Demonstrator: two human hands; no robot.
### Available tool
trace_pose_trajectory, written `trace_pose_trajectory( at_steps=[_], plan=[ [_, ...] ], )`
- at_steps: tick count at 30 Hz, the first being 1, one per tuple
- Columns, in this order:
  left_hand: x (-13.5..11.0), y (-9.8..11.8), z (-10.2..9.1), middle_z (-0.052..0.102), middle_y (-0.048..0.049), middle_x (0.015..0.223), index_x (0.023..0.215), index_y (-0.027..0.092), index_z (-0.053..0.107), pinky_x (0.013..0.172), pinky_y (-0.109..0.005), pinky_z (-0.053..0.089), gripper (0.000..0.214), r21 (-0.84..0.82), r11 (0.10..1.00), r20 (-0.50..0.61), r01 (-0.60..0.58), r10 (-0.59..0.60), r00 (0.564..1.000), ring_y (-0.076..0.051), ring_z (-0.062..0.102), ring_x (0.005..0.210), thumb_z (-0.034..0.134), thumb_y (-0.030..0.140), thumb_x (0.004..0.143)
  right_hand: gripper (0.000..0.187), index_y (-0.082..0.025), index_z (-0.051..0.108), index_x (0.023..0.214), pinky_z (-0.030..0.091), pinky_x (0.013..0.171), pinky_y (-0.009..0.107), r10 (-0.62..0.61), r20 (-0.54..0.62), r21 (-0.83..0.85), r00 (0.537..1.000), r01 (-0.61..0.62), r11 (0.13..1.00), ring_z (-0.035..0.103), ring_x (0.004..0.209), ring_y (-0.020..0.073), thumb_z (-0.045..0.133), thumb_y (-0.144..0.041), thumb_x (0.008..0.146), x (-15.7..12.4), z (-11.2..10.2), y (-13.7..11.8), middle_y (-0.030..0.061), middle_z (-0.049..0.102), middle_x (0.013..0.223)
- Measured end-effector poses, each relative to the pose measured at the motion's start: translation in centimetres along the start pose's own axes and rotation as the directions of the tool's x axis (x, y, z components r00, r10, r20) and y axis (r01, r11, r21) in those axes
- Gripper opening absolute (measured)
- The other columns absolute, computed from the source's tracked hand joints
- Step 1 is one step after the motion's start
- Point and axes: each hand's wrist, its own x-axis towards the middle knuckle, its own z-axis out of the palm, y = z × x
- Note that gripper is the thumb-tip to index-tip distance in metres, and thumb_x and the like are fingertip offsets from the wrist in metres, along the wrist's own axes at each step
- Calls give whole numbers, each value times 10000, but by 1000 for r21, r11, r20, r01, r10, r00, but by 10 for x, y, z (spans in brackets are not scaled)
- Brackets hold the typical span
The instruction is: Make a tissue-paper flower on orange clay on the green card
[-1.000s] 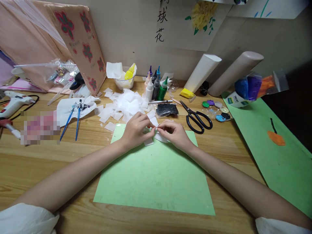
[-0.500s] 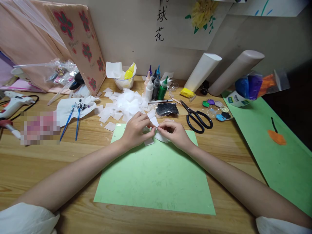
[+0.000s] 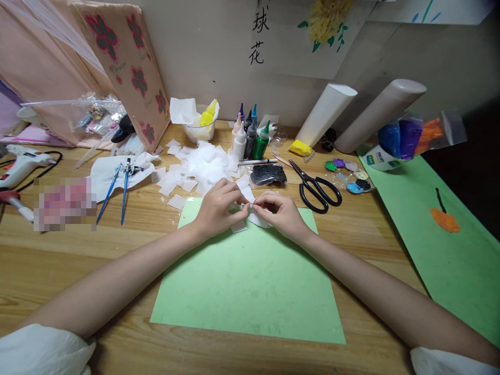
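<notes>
Both hands meet over the far edge of a green sheet of paper. My left hand and my right hand pinch a small white piece of paper between thumbs and fingertips; most of it is hidden by the fingers. Under my right hand lies a larger white paper piece, and a white paper square rests below my left fingertips. Just beyond my left hand spreads a loose heap of white paper squares.
Black-handled scissors and a packet of black clay lie right of the heap. Behind it stand several paint bottles and a plastic cup. Paintbrushes and a glue gun are at left, another green sheet at right.
</notes>
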Motion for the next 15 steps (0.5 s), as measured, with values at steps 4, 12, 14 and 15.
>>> trace_pose_trajectory(
  at_steps=[4, 12, 14, 15],
  plan=[
    [0, 0, 0, 578, -18, 719, 713, 169, 589, 668, -287, 412, 77, -8, 1000, 0, 1, -1, 1000, -163, 459, 763, 594, 185, 789, 111, -166, 663, 751, 354, 582, 267, 6, 6, -3, 1000, -6, 1000, 487, 662, 137, 613, -246, 810, 0, 0, 0, 22, 590, 746],
    [0, -1, 1, 588, -30, 758, 729, 173, 591, 668, -301, 417, 90, 9, 1000, 44, -8, 7, 999, -171, 469, 763, 583, 229, 798, 108, -170, 649, 733, 338, 571, 262, -4, 12, 0, 1000, 4, 1000, 474, 646, 130, 601, -224, 813, 1, -1, -1, 11, 579, 724],
    [-1, -2, 2, 581, -25, 740, 715, 173, 582, 663, -297, 412, 86, 14, 1000, 41, -7, 6, 999, -168, 466, 755, 577, 206, 794, 114, -169, 646, 725, 336, 571, 261, -3, 12, -5, 1000, 4, 1000, 470, 644, 130, 601, -227, 812, 0, -1, -2, 10, 573, 714],
    [-1, -2, 2, 576, -21, 731, 712, 173, 578, 660, -295, 409, 79, 15, 1000, 38, -5, 4, 999, -167, 463, 751, 578, 195, 788, 117, -168, 645, 723, 336, 572, 261, -3, 13, -8, 1000, 3, 1000, 470, 646, 130, 601, -230, 812, 0, -1, -2, 11, 572, 714]
  ],
)
